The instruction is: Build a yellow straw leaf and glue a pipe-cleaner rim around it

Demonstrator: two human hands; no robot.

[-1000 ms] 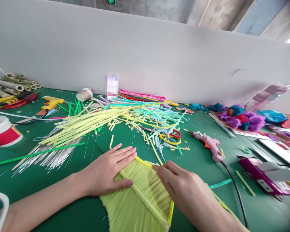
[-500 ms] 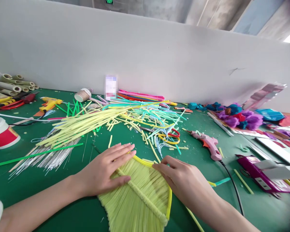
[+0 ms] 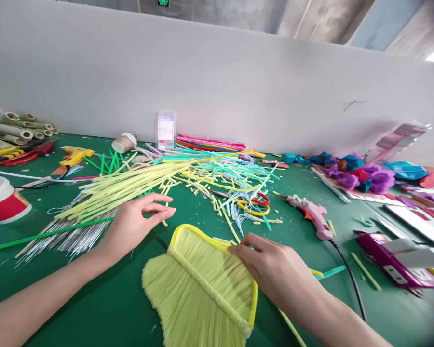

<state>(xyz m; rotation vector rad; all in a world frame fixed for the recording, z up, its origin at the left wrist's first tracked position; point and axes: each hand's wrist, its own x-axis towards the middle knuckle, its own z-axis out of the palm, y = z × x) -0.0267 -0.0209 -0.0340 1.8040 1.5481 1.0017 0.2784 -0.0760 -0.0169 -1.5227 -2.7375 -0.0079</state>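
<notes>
A yellow-green leaf shape (image 3: 198, 289) made of fuzzy pipe cleaner strands lies before me, with a thick ridge down its middle. Bright yellow pipe cleaner edging (image 3: 202, 234) runs along its top and right side. My right hand (image 3: 265, 265) pinches this edging near the upper right of the leaf; the fingertips partly hide the spot. Raised off the leaf at its upper left, my left hand (image 3: 139, 219) has thumb and fingers apart and nothing visible between them. A dark thin stem (image 3: 160, 240) sticks out from the leaf's upper left end.
Yellow pipe cleaners (image 3: 130, 180) are heaped at the back, above silver wires (image 3: 79, 243). Scissors (image 3: 255, 202) lie among offcuts. A pink glue gun (image 3: 313, 217) and a purple power strip (image 3: 386, 262) are on the right. A paper cup (image 3: 7, 207) and yellow glue gun (image 3: 74, 156) stand left.
My left hand has lifted off the leaf and moved left and away, uncovering the leaf's upper left end. The right hand keeps its pinch on the edging, nearly still.
</notes>
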